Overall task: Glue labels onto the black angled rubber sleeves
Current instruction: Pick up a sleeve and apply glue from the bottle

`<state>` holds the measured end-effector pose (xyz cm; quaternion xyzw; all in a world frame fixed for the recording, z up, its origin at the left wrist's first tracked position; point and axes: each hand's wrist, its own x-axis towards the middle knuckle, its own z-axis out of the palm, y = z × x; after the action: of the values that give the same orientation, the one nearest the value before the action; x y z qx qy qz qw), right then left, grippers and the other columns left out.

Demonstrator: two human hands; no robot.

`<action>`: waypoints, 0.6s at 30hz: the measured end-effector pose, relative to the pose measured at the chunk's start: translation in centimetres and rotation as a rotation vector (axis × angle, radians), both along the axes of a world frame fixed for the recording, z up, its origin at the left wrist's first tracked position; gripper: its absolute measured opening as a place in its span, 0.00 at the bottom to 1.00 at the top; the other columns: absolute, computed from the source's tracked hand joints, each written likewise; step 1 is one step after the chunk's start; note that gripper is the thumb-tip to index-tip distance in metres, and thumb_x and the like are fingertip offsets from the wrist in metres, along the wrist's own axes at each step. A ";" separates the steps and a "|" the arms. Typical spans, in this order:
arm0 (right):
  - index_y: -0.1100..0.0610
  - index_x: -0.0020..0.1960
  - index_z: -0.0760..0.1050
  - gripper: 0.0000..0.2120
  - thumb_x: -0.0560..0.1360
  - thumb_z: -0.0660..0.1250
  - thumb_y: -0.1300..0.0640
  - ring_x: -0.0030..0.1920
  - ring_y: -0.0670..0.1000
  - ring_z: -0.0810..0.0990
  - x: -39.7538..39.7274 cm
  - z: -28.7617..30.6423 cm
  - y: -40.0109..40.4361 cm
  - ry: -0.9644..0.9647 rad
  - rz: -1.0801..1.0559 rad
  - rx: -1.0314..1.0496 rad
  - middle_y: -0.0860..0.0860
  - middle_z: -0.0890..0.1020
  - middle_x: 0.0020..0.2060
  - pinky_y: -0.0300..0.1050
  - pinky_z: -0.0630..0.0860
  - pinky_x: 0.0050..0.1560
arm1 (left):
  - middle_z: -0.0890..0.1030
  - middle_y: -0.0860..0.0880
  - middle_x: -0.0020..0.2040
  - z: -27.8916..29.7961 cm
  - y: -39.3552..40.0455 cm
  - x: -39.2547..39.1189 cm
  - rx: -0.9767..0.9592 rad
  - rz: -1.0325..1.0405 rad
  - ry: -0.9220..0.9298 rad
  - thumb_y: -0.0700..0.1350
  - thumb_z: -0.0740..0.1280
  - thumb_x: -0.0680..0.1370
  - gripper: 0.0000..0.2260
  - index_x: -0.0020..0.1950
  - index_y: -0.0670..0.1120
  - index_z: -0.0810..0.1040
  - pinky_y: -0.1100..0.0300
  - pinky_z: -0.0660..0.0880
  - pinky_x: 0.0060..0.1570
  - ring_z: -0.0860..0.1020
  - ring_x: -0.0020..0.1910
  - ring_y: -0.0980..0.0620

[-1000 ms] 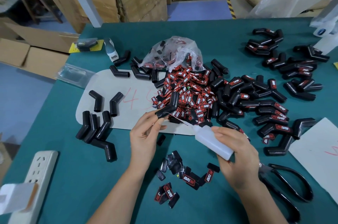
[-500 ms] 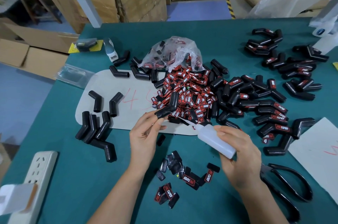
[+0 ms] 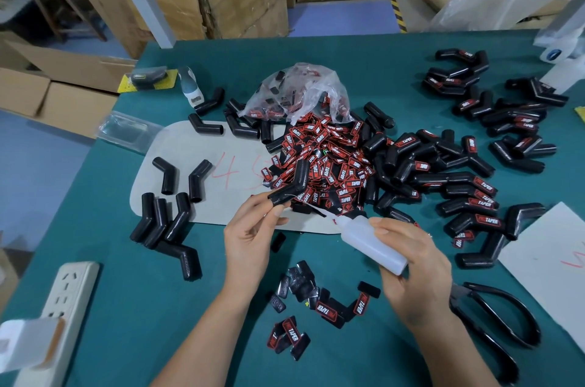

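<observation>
Sleeves of black angled rubber are lying all around the hands, and one bare sleeve (image 3: pixel 289 187) is being held up by the left hand (image 3: pixel 253 234), whose fingertips are pinching its lower end while the upper leg is pointing up over the label heap. The right hand (image 3: pixel 411 263) is wrapping its fingers and thumb around a small translucent glue bottle (image 3: pixel 370 244), which is lying tilted, nozzle toward the left hand. The nozzle tip is sitting just beside the held sleeve's lower end; whether it is actually touching the rubber is hard to tell from this angle.

Beyond the hands, a heap of red-and-black labels (image 3: pixel 329 165) is spilling from a clear plastic bag (image 3: pixel 297 92). To the right of the right hand, labelled sleeves (image 3: pixel 474 206) are piling up, with more farther off beyond them. To the left of the left hand, unlabelled sleeves (image 3: pixel 164 222) are resting partly on a pale sheet (image 3: pixel 190 171) marked in red. Nearer the person than both hands, a few loose labels (image 3: pixel 323 310) are lying on the teal table (image 3: pixel 158 307). Black-handled scissors (image 3: pixel 497 320) are lying just right of the right wrist, and a white power strip (image 3: pixel 63 301) is sitting well to the left of the left forearm.
</observation>
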<state>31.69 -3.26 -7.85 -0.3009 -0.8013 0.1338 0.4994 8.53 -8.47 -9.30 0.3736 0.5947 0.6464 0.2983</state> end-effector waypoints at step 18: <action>0.61 0.59 0.72 0.22 0.69 0.64 0.77 0.63 0.48 0.78 0.1 0.3 0.1 0.022 -0.052 0.017 0.54 0.79 0.58 0.32 0.74 0.65 | 0.84 0.54 0.52 0.2 -0.1 0.0 -0.009 0.008 0.004 0.41 0.68 0.81 0.12 0.57 0.36 0.87 0.60 0.82 0.51 0.82 0.51 0.56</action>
<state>31.77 -3.17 -7.60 -0.3158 -0.7889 0.1171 0.5139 8.51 -8.52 -9.15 0.3711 0.5999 0.6440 0.2962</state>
